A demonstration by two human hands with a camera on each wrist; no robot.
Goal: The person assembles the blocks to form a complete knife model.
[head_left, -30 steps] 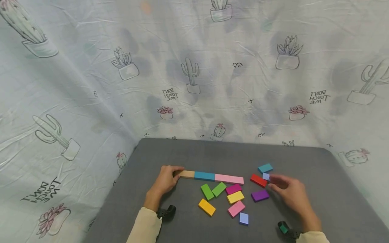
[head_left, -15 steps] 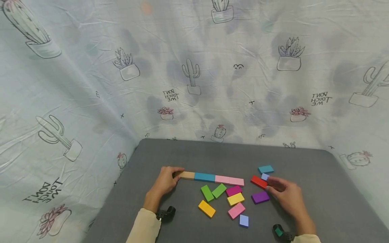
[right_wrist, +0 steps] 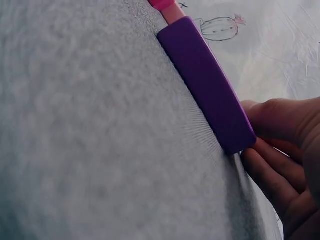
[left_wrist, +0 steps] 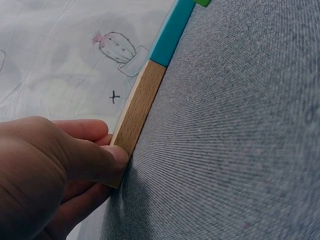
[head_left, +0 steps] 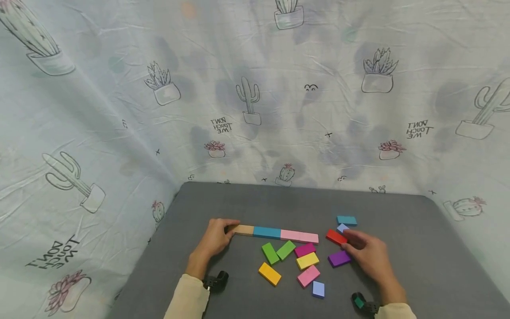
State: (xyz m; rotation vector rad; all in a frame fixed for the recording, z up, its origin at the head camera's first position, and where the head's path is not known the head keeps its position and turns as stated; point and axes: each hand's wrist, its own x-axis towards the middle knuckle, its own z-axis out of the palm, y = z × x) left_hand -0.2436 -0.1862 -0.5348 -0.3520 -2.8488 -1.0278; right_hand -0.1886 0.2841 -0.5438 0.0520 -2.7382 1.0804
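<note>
My left hand (head_left: 215, 237) pinches the end of a plain wood-coloured block (left_wrist: 138, 100) between thumb and fingers. That block lies at the left end of a straight row, followed by a teal block (head_left: 267, 232) and two pale pink blocks (head_left: 299, 236). My right hand (head_left: 368, 252) has thumb and fingertips about the right end of a red block (head_left: 336, 236); whether they grip it is not clear. Just behind the red block is a small light blue block (head_left: 342, 227), partly covered by the fingers. A purple block (right_wrist: 207, 85) lies before this hand and hides its fingertips in the right wrist view.
Nearer me lie two green blocks (head_left: 270, 253), a magenta block (head_left: 305, 250), a yellow block (head_left: 307, 261), a pink block (head_left: 308, 276), an orange block (head_left: 269, 274) and a small blue block (head_left: 318, 289). Another teal block (head_left: 346, 220) lies behind. Printed cloth hangs around the grey table (head_left: 239, 199).
My right hand has moved left, onto the red block's end. The teal block at the back right has turned slightly, and the small blue one beside it has shifted. My left hand stays put.
</note>
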